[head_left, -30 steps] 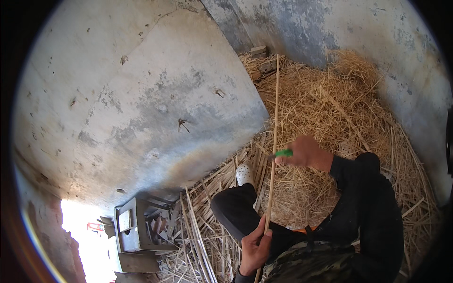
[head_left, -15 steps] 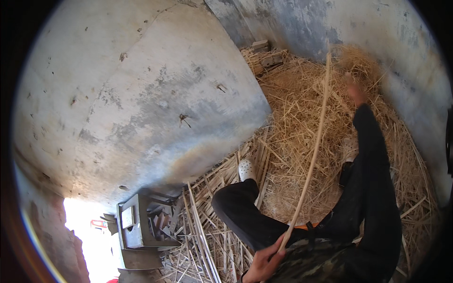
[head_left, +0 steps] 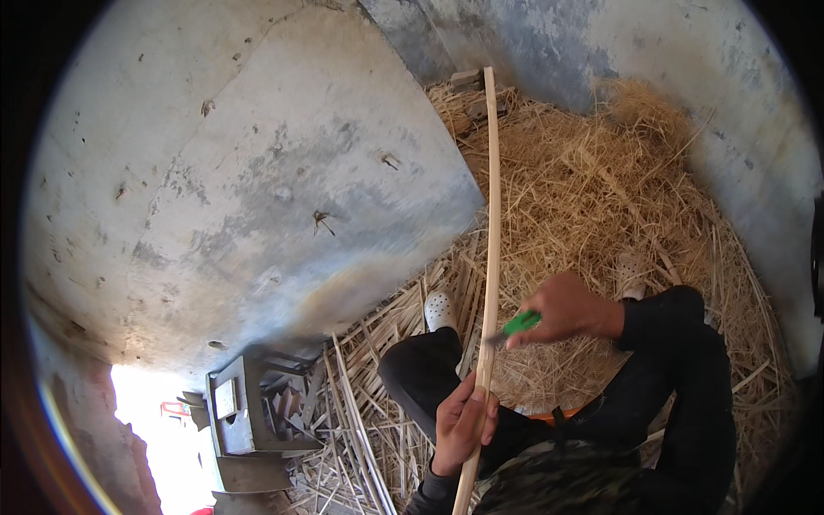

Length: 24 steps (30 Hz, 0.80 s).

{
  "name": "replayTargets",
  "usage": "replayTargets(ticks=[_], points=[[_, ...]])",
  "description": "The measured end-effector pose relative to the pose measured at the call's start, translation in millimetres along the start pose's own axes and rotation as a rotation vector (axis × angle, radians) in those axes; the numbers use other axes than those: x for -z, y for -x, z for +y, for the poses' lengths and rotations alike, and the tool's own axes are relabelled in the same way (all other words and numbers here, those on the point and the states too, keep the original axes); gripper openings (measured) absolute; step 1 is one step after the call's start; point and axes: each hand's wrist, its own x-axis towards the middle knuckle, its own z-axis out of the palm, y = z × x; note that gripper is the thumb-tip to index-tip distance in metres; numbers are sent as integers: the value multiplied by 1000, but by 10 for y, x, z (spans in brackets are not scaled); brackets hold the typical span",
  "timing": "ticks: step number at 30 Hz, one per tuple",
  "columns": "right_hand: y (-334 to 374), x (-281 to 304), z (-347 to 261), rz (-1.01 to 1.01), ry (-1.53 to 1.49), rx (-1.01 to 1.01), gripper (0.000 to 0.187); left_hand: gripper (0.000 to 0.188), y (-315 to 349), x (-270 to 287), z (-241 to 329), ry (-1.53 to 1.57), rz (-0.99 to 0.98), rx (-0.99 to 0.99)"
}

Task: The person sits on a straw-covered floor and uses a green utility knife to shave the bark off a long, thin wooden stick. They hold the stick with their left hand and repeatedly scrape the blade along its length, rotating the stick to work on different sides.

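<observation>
A long pale wooden strip runs from the lower edge up toward the far wall. My left hand is wrapped round its lower part, close to my lap. Just above that grip, my right hand is closed on the green handle of a knife. Its dark blade reaches left to the strip's right edge; whether it cuts in or only touches cannot be made out.
Straw-like shavings cover the floor ahead and to the right. Split strips lie in a pile at the left, near a grey metal cabinet. A weathered wall stands on the left, and bricks sit at the far corner.
My right hand has come back from the far shavings to the strip, with the knife now visible. The strip's far end has swung left, and my left hand has moved slightly up.
</observation>
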Motion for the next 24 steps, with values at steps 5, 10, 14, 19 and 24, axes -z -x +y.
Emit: replayTargets(ticks=[5,10,14,19,24], points=[[-211,-108,357,-11,-35,-312,72,41,16,-52,38,107,-53,45],[-2,-316,-127,-99,43,77,76,33,2,-32,-11,201,-9,88],[-268,-260,146,-3,3,-129,77,27,70,41,-80,302,-70,167],[-86,-513,-75,-183,37,-62,78,24,79,61,-106,412,-91,212],[-301,-337,196,-202,-121,-372,81,24,143,75,-129,426,-106,231]])
